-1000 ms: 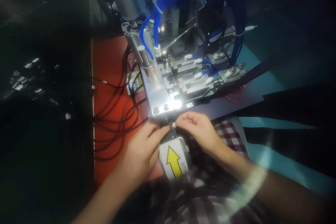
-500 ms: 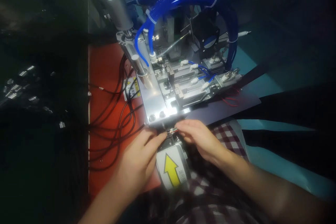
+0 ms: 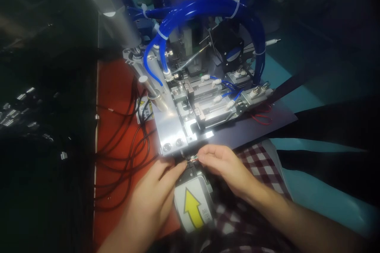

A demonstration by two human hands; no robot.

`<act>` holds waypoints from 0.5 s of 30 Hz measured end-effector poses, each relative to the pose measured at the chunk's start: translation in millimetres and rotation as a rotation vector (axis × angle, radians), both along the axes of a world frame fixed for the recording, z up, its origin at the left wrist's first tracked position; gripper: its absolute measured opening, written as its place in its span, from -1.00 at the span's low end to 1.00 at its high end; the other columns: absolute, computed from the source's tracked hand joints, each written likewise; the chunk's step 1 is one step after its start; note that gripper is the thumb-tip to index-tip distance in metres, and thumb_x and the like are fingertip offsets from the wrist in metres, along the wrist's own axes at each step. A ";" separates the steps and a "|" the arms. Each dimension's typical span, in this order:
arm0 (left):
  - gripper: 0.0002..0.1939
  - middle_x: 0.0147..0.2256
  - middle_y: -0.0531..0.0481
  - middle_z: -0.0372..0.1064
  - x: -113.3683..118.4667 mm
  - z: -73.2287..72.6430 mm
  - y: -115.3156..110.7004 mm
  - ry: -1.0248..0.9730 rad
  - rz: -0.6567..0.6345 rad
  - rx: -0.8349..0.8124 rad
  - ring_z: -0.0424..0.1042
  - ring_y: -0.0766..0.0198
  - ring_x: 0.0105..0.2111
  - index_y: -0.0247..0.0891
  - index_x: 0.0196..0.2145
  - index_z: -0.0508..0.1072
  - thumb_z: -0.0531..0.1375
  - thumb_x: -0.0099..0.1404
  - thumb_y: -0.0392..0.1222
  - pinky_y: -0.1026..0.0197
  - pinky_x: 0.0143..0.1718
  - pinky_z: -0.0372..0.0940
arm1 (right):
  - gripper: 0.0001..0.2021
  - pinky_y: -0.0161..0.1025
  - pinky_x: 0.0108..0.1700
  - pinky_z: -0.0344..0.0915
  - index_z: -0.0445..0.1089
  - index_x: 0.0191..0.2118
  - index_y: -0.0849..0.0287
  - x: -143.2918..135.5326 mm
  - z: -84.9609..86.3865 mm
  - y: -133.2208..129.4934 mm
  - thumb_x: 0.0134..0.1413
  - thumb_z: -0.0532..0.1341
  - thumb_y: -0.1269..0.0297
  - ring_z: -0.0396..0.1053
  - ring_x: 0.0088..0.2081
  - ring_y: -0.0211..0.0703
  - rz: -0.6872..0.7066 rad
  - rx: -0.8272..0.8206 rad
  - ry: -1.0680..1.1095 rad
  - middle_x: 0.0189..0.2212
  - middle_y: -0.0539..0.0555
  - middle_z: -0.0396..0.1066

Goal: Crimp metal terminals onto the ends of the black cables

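Fine wires [image 3: 194, 158]: strung between my two hands just below the front edge of the machine [image 3: 212, 91], to the right of the red surface [image 3: 114, 81] and well in from its left edge; a few coloured strands show.
Right fingers: pinched together on the wires, coming in from the right, with the right hand [image 3: 221, 162] side-on to me.
Left fingers: thumb tip right at the other end of the wires, the left hand [image 3: 157, 184] tucked under the machine's front corner; I cannot tell whether they clamp or only touch.
Room at the wires: tight, with metal above and the arrow-marked box [image 3: 192, 205] close below.
Left side: black cables [image 3: 128, 170] loop from the machine toward the surface's left edge, where dark begins; bare red shows between them and my left forearm.
Right side: the grey panel [image 3: 246, 131] stretches past my right hand to a pointed corner, giving more width there.
Overhead: the blue tube bundle [image 3: 196, 7] arches above the machine, well apart from both hands.
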State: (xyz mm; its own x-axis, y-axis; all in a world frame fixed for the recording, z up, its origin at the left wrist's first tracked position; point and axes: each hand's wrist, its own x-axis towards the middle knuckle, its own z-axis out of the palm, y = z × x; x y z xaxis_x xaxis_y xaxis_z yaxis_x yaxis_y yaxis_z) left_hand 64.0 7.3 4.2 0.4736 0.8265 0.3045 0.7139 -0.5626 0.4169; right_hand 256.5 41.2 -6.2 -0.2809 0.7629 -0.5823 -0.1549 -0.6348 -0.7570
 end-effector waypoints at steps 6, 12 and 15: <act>-0.69 -0.05 -0.14 0.29 -4.5 -2.4 -1.1 0.053 -0.006 -0.036 0.41 0.30 -0.10 -0.29 -0.01 0.38 0.05 0.33 -0.43 0.39 -0.06 0.32 | -0.88 -0.37 -0.56 -0.19 0.39 -0.49 0.26 1.6 -4.2 -0.6 -0.13 0.28 0.31 -0.05 -0.60 -0.42 0.001 -0.054 0.063 -0.64 -0.10 0.18; -0.72 -0.07 -0.14 0.30 -1.4 -2.3 -0.2 0.020 -0.007 -0.011 0.39 0.32 -0.08 -0.31 -0.05 0.40 0.03 0.33 -0.45 0.41 -0.04 0.29 | -0.90 -0.32 -0.56 -0.30 0.40 -0.47 0.26 2.1 -8.6 -2.4 -0.09 0.25 0.33 -0.14 -0.60 -0.42 0.016 -0.045 0.113 -0.64 -0.11 0.10; -0.73 -0.08 -0.13 0.31 1.2 0.1 0.5 0.010 -0.007 0.011 0.39 0.33 -0.07 -0.34 -0.09 0.42 0.02 0.34 -0.45 0.42 -0.02 0.27 | -0.91 -0.32 -0.56 -0.30 0.41 -0.45 0.27 3.4 -10.2 -2.0 -0.08 0.24 0.34 -0.14 -0.60 -0.42 0.030 -0.051 0.109 -0.63 -0.11 0.09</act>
